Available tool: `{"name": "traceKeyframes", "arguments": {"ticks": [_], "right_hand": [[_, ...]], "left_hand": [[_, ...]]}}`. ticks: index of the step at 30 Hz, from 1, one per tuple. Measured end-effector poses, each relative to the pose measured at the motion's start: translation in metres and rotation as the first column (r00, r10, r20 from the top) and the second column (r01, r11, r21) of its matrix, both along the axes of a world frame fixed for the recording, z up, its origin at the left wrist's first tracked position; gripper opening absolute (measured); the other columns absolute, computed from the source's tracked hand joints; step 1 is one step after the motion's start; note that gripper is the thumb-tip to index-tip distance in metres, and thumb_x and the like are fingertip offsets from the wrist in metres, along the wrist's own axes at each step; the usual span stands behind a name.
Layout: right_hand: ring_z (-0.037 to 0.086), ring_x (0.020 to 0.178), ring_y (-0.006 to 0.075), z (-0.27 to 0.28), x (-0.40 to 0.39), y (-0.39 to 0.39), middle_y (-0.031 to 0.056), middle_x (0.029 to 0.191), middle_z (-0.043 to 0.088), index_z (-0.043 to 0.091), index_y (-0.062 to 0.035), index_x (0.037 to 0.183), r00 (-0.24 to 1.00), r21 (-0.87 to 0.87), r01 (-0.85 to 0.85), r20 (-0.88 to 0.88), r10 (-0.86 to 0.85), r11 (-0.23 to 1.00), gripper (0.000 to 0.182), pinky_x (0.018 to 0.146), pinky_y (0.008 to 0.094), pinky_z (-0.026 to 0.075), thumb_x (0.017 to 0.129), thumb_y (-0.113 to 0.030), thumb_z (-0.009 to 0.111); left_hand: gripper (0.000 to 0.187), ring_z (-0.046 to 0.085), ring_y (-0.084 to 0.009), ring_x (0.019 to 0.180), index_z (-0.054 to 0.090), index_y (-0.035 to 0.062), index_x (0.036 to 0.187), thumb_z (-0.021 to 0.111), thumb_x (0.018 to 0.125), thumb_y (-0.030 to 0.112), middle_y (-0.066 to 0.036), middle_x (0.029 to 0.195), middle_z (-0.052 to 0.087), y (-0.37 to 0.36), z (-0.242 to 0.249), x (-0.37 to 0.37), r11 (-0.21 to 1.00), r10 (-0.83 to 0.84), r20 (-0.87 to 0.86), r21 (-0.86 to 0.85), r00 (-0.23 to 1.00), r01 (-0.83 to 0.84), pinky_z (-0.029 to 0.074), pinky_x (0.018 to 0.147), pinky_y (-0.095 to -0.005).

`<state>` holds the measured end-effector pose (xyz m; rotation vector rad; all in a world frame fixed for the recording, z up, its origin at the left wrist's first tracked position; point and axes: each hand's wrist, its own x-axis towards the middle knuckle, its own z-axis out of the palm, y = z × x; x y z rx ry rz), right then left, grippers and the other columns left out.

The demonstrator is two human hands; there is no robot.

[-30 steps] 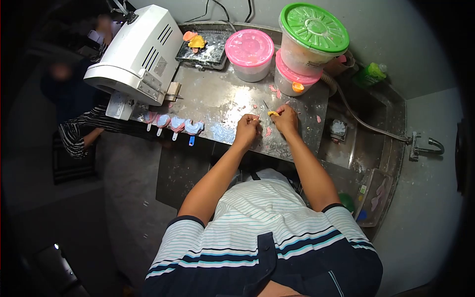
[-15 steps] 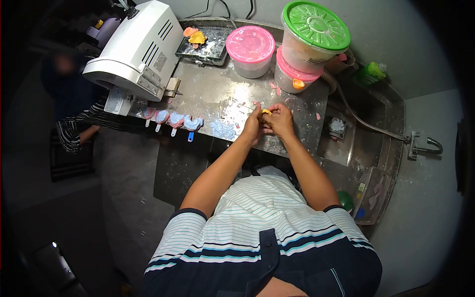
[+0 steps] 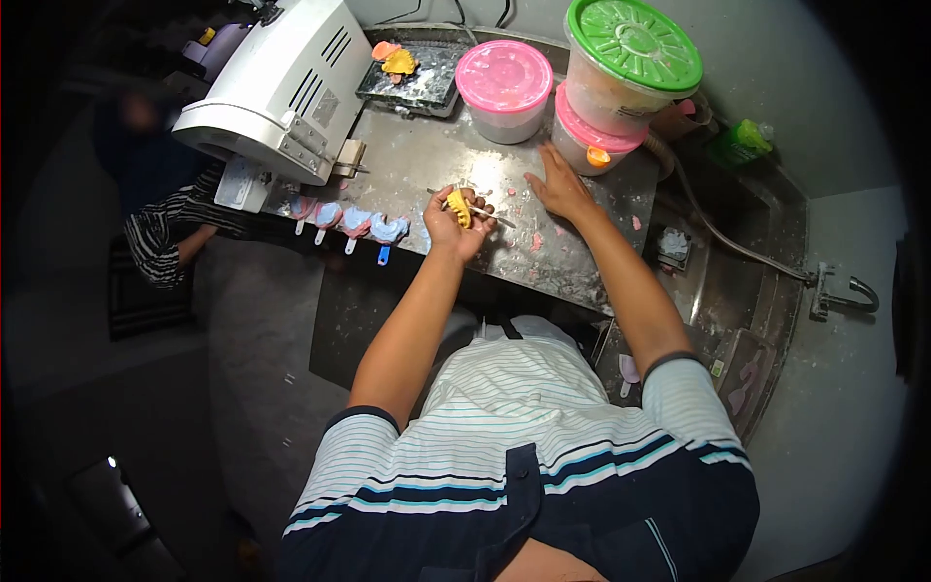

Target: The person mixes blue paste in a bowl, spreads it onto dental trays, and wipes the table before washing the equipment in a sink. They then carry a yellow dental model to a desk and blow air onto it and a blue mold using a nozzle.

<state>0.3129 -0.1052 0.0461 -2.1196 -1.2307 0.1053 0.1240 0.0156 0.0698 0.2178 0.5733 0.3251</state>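
My left hand (image 3: 454,229) is turned palm up near the front edge of the metal worktop (image 3: 407,155). Its curled fingers hold a small yellow dental cast (image 3: 459,208) with a toothed edge, along with a thin metal tool (image 3: 497,217) that sticks out past the fingertips. Further right, my right hand (image 3: 564,189) reaches over the worktop, fingers stretched out, close to the tubs. Left of my hands, a row of dental impression trays (image 3: 357,224) filled with pale blue material lies along the front edge, their handles pointing toward me.
A white machine (image 3: 276,97) stands at the left. Behind are a pink-lidded tub (image 3: 504,82) and a stack topped by a green-lidded tub (image 3: 632,58). Orange and yellow pieces lie on a dark box (image 3: 412,87). The sink (image 3: 718,252) is at right; a person (image 3: 145,175) sits at left.
My hands were together around the yellow cast. Now my right hand has moved off toward the tubs with fingers extended, while my left has turned up, shifted left and keeps the cast.
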Motion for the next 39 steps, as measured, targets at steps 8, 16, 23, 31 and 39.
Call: {"name": "traceKeyframes", "arguments": {"ticks": [8, 16, 23, 31, 39], "right_hand": [[0.05, 0.117, 0.0398, -0.029, -0.052, -0.035, 0.027, 0.128, 0.049, 0.051, 0.0085, 0.118, 0.973, 0.197, -0.196, -0.085, 0.216, 0.961, 0.031, 0.101, 0.0404, 0.04, 0.087, 0.003, 0.049], [0.026, 0.138, 0.0326, -0.008, -0.088, 0.016, 0.022, 0.147, 0.029, 0.023, 0.0064, 0.143, 0.966, -0.233, -0.151, 0.173, 0.194, 0.961, 0.079, 0.115, 0.045, 0.015, 0.089, -0.045, 0.051], [0.025, 0.139, 0.0306, -0.019, -0.091, -0.071, 0.0208, 0.148, 0.03, 0.031, 0.0044, 0.141, 0.951, -0.255, -0.258, 0.102, 0.291, 0.932, 0.053, 0.116, 0.0417, 0.015, 0.096, -0.024, 0.037], [0.028, 0.137, 0.0345, -0.02, 0.011, -0.144, 0.025, 0.145, 0.032, 0.032, 0.0068, 0.139, 0.999, -0.036, -0.006, 0.043, 0.007, 0.999, 0.055, 0.114, 0.0442, 0.019, 0.095, -0.025, 0.042], [0.012, 0.141, 0.0417, -0.034, 0.008, -0.139, 0.0286, 0.149, 0.019, 0.021, 0.0079, 0.142, 0.887, -0.311, 0.4, 0.367, -0.279, 0.862, 0.078, 0.114, 0.0515, 0.005, 0.093, -0.048, 0.042]], "left_hand": [[0.034, 0.042, -0.0249, 0.071, 0.048, 0.0074, 0.07, 0.048, 0.081, 0.039, -0.007, 0.069, 0.045, 0.014, 0.008, -0.074, 0.984, 0.165, -0.001, 0.062, 0.986, -0.164, 0.035, 0.063, -0.0362], [0.035, 0.041, -0.0237, 0.076, 0.05, 0.0069, 0.075, 0.048, 0.081, 0.041, -0.007, 0.074, 0.043, 0.002, 0.005, -0.077, 0.993, 0.116, -0.012, 0.02, 0.993, -0.115, 0.035, 0.065, -0.0344], [0.033, 0.039, -0.024, 0.076, 0.047, 0.0063, 0.077, 0.048, 0.082, 0.038, -0.008, 0.075, 0.041, 0.001, 0.003, -0.089, 0.992, 0.125, -0.054, 0.041, 0.991, -0.123, 0.034, 0.065, -0.0336], [0.03, 0.041, -0.0243, 0.077, 0.048, 0.0053, 0.078, 0.049, 0.082, 0.035, -0.008, 0.074, 0.042, 0.002, -0.008, -0.1, 0.988, 0.153, 0.012, -0.026, 0.988, -0.152, 0.036, 0.064, -0.0335], [0.031, 0.04, -0.024, 0.078, 0.048, 0.0051, 0.078, 0.049, 0.082, 0.036, -0.008, 0.075, 0.041, 0.005, -0.008, -0.104, 0.98, 0.199, 0.009, 0.011, 0.98, -0.199, 0.036, 0.064, -0.0332]]}}
